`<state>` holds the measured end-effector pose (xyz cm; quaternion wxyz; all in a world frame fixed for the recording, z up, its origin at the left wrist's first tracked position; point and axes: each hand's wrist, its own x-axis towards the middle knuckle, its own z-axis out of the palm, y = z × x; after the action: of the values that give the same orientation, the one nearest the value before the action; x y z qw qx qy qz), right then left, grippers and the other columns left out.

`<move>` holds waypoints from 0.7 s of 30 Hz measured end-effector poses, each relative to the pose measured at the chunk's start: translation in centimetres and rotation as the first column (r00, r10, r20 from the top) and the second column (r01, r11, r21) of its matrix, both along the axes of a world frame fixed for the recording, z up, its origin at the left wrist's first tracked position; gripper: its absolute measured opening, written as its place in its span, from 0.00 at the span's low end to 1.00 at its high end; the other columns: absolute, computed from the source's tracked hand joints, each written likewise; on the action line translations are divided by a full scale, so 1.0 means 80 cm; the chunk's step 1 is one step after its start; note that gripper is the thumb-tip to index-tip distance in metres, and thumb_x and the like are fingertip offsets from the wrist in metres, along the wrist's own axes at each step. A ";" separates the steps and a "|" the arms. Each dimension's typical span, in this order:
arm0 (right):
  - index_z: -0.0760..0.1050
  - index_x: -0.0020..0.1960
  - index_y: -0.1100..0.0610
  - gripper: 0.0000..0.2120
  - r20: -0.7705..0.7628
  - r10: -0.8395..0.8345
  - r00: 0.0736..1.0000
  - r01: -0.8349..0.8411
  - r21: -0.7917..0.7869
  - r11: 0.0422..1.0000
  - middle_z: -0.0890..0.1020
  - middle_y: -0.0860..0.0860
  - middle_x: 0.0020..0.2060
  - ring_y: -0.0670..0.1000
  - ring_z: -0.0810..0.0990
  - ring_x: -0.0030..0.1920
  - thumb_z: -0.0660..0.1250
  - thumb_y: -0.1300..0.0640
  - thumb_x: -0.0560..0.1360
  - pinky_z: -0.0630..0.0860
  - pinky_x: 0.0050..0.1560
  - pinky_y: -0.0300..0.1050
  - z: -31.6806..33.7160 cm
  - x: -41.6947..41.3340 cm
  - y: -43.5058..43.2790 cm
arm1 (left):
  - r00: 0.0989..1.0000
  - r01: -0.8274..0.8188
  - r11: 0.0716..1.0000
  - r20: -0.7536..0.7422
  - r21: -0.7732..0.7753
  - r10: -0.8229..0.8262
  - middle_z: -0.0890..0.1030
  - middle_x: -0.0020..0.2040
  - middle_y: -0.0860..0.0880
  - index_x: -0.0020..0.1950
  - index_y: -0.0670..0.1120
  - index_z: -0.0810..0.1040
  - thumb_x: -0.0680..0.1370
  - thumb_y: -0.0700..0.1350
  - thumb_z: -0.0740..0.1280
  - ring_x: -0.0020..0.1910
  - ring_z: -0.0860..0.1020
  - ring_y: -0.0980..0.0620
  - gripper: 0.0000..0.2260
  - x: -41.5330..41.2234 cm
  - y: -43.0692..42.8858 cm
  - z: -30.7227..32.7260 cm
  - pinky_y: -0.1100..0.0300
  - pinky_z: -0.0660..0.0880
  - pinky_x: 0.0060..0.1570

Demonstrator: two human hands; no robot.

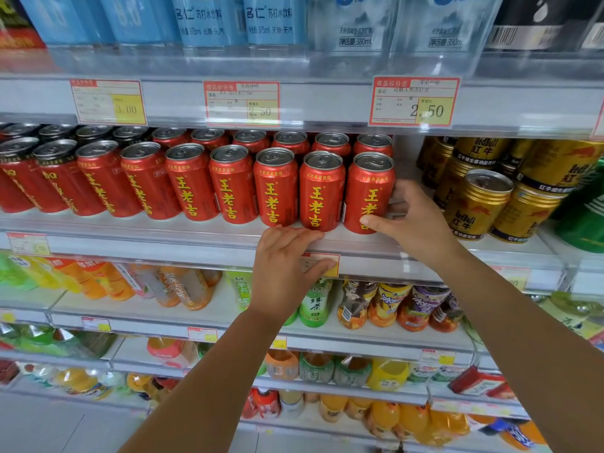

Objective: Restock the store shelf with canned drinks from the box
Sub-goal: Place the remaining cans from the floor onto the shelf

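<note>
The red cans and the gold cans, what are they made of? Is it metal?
Red cans: most likely thin metal with glossy red printed sides. The bare silvery tops with pull tabs are the sign. Gold cans: probably metal too, with a shiny gold finish, a ribbed shoulder and a silvery lid.

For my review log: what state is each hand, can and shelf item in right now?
End red can, upright at the shelf edge, lid sealed.
Right hand, grips that can's right side.
Left hand, rests on the shelf edge, holding nothing.
Other red cans, upright in two rows, sealed.
Gold cans, upright, some stacked.
Box, not in view.
</note>
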<state>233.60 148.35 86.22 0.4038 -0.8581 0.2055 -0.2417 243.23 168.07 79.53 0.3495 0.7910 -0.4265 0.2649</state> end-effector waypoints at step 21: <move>0.73 0.48 0.42 0.08 -0.026 -0.630 0.776 0.600 0.338 0.725 0.81 0.39 0.42 0.41 0.79 0.43 0.66 0.56 0.78 0.77 0.46 0.44 -0.240 -0.312 0.032 | 0.666 0.475 0.878 -0.671 0.047 -0.324 0.78 0.55 0.58 0.58 0.51 0.80 0.74 0.46 0.67 0.56 0.78 0.54 0.13 -0.193 -0.040 -0.126 0.55 0.75 0.57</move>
<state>208.60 150.92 67.00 0.4463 -0.6499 0.4968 -0.3628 227.82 164.84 69.46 0.4349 0.7521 -0.4701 -0.1558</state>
